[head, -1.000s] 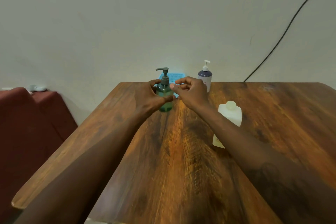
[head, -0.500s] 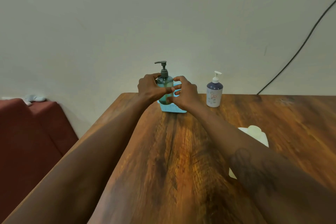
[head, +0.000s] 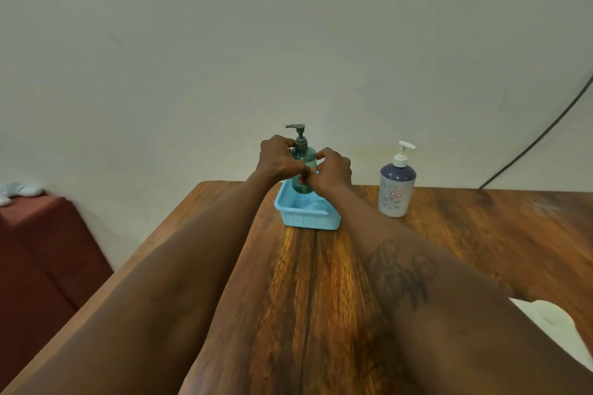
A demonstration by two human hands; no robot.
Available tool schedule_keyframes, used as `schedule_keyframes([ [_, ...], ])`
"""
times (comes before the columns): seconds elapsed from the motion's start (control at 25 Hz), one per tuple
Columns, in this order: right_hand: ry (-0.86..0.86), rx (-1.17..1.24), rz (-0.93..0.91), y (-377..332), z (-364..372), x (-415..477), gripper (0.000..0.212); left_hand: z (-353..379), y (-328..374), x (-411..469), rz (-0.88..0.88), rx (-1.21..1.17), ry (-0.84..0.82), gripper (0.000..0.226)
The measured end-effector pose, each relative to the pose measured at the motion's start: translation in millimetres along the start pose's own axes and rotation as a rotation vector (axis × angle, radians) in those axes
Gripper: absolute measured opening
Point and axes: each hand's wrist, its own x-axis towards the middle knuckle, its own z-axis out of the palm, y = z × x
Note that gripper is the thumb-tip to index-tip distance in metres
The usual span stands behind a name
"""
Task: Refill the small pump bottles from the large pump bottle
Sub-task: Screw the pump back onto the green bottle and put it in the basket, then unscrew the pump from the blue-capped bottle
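A white container (head: pixel 552 317), mostly hidden behind the right forearm at the near edge of the wooden table (head: pixel 305 282), could be knocked when that arm draws back. Farther out, both arms reach at full stretch to a small green pump bottle (head: pixel 306 157), upright over the far end of a light-blue plastic basket (head: pixel 308 220). Whether its base rests on the basket floor cannot be told. The left hand (head: pixel 277 159) curls round the bottle's shoulder and the right hand (head: pixel 332 170) round its body. At such reach the bottle could slip or catch the rim, or the light basket could skid toward the table's far edge. A floral pump bottle (head: pixel 396 183) stands just right of the basket, close to the right wrist. A black cable (head: pixel 539 138) climbs the wall beyond.
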Motion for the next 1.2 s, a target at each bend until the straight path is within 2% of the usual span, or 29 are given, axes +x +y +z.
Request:
schedule_keyframes([
  [0.28, 0.013, -0.043, 0.091, 22.3, 28.6, 26.6, 0.049, 39.0, -22.8, 31.9, -0.038, -0.006, -0.014, 0.047],
  [0.52, 0.025, -0.068, 0.073, 30.8, 38.3, 33.8, 0.028, 46.1, -31.7, 39.1, -0.067, 0.01, -0.047, 0.051],
  [0.68, 0.005, -0.108, 0.101, 27.1, 31.1, 28.2, 0.034, 42.7, -30.6, 29.5, -0.066, 0.089, -0.093, 0.051],
  [0.76, 0.009, -0.128, 0.108, 25.4, 21.0, 20.4, 0.041, 38.2, -29.9, 18.1, -0.08, 0.122, -0.063, 0.055],
  [0.92, -0.019, -0.177, 0.072, 12.8, -15.8, 2.7, 0.034, 25.2, -17.2, -20.1, -0.071, -0.012, 0.153, 0.038],
  [1.0, -0.019, -0.192, 0.006, 1.2, -39.2, -5.0, 0.03, 21.4, 1.6, -33.2, -0.01, -0.057, 0.139, 0.034],
  [1.08, 0.003, -0.222, -0.061, -11.6, -65.2, -12.6, 0.025, 18.9, 27.6, -43.7, 0.006, -0.104, 0.076, 0.041],
  [1.2, 0.037, -0.301, -0.111, -18.3, -103.2, -18.3, 0.025, 24.4, 66.7, -56.2, 0.017, -0.172, -0.062, 0.073],
])
